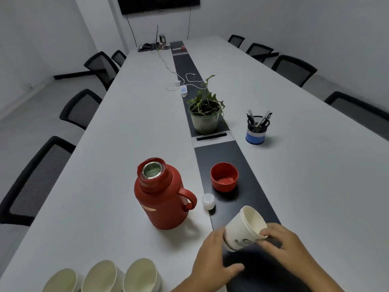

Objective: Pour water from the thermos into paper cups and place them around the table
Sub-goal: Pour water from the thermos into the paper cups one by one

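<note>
A red thermos (161, 197) stands upright and uncapped on the white table, handle to the right. Its red lid cup (224, 177) sits open side up on the black centre strip, and a small white stopper (208, 200) lies between them. Both hands hold a tilted stack of white paper cups (242, 230) with its mouth facing up and away. My left hand (212, 260) grips the stack's base. My right hand (282, 241) pinches the rim of the top cup. Three empty paper cups (103, 275) stand in a row at the near edge.
A potted plant (205, 114) and a white charger with cables (183, 89) occupy the centre strip further off. A mesh pen holder (257, 129) stands to the right. Black chairs (35, 178) line both long sides of the table (117, 131).
</note>
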Demonstrator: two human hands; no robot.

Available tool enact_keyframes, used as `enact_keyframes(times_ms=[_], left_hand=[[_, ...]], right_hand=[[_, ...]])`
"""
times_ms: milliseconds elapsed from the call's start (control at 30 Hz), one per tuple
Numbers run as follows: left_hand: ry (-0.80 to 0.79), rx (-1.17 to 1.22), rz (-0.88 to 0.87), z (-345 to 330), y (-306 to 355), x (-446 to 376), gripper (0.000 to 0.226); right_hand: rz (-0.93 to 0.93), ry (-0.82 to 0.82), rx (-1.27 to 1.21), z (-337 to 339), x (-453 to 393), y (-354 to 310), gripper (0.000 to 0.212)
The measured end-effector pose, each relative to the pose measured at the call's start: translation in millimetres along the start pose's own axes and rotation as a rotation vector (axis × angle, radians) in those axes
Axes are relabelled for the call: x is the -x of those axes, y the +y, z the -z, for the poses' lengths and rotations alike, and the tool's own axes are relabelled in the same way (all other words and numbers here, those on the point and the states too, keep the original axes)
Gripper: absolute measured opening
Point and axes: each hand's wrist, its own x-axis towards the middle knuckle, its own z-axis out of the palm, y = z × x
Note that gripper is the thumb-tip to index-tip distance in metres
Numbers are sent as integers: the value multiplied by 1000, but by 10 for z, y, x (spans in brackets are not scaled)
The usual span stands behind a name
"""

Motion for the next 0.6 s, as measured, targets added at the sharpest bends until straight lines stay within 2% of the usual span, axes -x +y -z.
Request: enact_keyframes(times_ms=[100, 233, 300, 367, 500, 600], left_hand=[[55, -48, -100, 89, 39, 32, 79], [39, 26, -100, 260, 122, 157, 68], [10, 43, -99, 351, 159, 227, 68], [-22, 74, -101, 432, 194, 328, 68], [-105, 207, -22, 499, 227, 630, 59], [-137, 293, 19, 480, 267, 892, 53]], right_hand=[[30, -130, -98, -6, 68, -191, 24], [71, -234, 17, 33, 123, -335, 10], [84, -239, 69, 73, 129, -372, 17], [102, -244, 17, 107, 165, -450, 18], [230, -194, 7, 139, 347, -630, 23], [335, -159, -10, 131, 511, -759, 13]])
